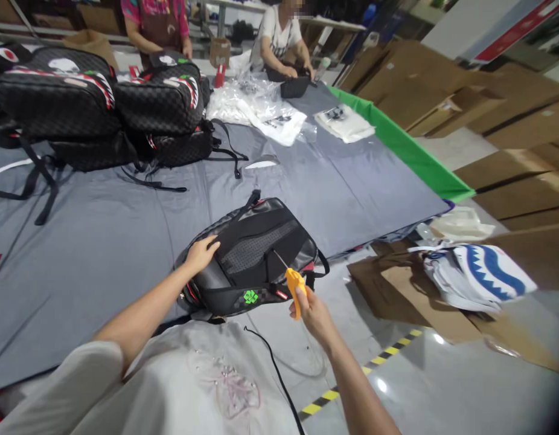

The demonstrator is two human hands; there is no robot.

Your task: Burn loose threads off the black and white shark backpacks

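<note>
While the black backpack [255, 249] lies back panel up at the near edge of the table [102, 235], our left hand [201, 254] rests on it, its grip unclear; our right hand [310, 309] clasps an orange tool [296, 285]. We judge work on it under way, and cannot tell whether the stacked backpacks [155, 109] beyond are done.
</note>
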